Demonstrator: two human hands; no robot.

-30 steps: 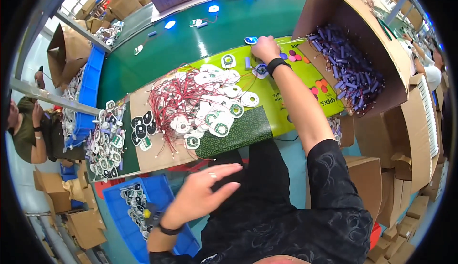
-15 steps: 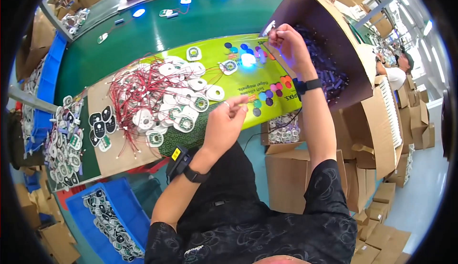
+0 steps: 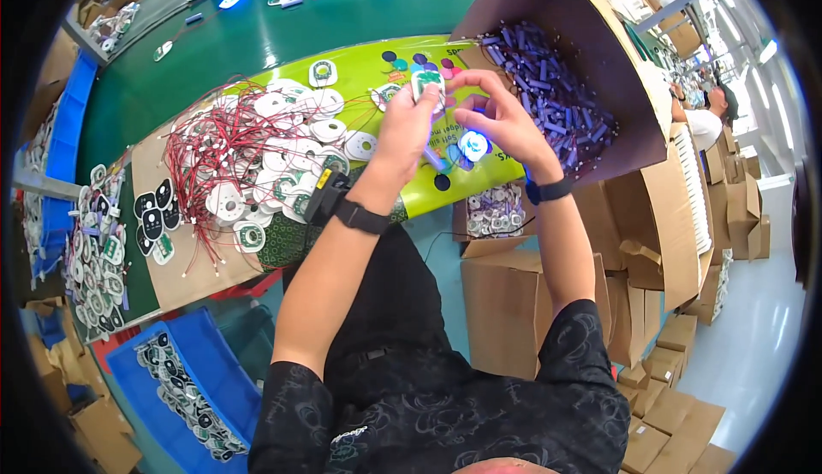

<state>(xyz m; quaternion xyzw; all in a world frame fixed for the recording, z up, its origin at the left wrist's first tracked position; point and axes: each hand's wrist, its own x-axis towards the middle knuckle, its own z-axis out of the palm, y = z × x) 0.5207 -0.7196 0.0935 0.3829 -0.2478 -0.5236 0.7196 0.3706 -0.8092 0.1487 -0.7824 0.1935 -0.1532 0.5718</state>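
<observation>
My left hand (image 3: 404, 136) is closed on a small circuit board (image 3: 428, 83), white-edged with green in the middle, held up over the lime-green printed sheet (image 3: 424, 204). Close to its right edge is my right hand (image 3: 511, 131), thumb and forefinger apart with nothing visible between them. Below the hands a round disc (image 3: 473, 144) glows bright blue-white. A purple cylindrical cell (image 3: 435, 160) lies beside it, partly behind the left hand. Another board (image 3: 385, 95) rests on the sheet just left of the held one.
Left of my hands lies a heap of white discs with red wires (image 3: 282, 149). A large cardboard box (image 3: 621, 144) of purple cells stands at the right. Several black pieces (image 3: 156, 208) lie at the left; a blue bin (image 3: 227, 397) is below. Lit discs (image 3: 230, 0) sit on the green belt (image 3: 377, 11).
My right hand has come down and left from the box edge. My left hand has moved up and now holds a board. The lit disc sits lower and further right in view.
</observation>
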